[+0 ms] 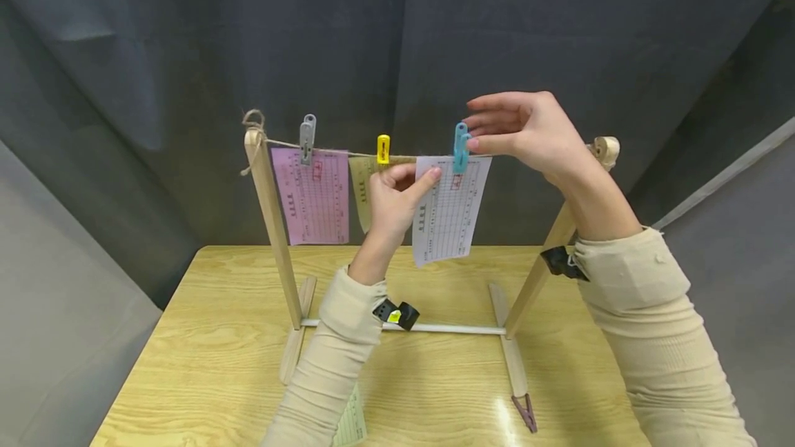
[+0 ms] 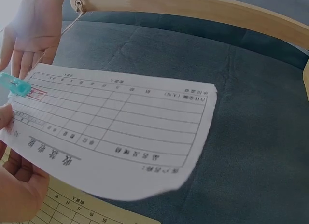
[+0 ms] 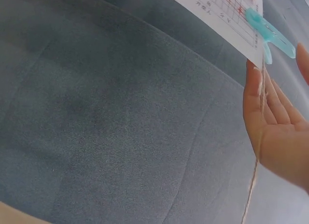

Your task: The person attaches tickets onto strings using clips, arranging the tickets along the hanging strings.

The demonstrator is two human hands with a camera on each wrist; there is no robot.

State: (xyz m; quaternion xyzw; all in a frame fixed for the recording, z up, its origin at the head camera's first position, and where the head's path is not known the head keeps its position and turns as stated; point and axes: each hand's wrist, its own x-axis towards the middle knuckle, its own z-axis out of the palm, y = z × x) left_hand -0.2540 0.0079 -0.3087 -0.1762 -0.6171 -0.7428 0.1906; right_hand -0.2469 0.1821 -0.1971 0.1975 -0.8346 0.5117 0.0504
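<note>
A white printed receipt slip (image 1: pixel 453 212) hangs from a twine line (image 1: pixel 360 154), with a light blue clothespin (image 1: pixel 460 148) clamped over its top edge. My left hand (image 1: pixel 394 202) pinches the slip near its upper left corner, thumb in front and fingers behind. Beside the clothespin is my right hand (image 1: pixel 528 130), its fingers extended and spread from the thumb; in the right wrist view the blue clothespin (image 3: pixel 268 33) stands free of that hand. A yellow slip (image 1: pixel 361 192) hangs partly hidden behind my left hand, under a yellow clothespin (image 1: pixel 383 150).
A pink slip (image 1: pixel 313 199) hangs at the left under a grey clothespin (image 1: pixel 307 138). The line spans two wooden posts (image 1: pixel 273 226), joined low by a white bar (image 1: pixel 459 329). On the table (image 1: pixel 186 336) lie a purplish clothespin (image 1: pixel 525 412) and a green slip (image 1: pixel 352 423), partly covered by my left sleeve.
</note>
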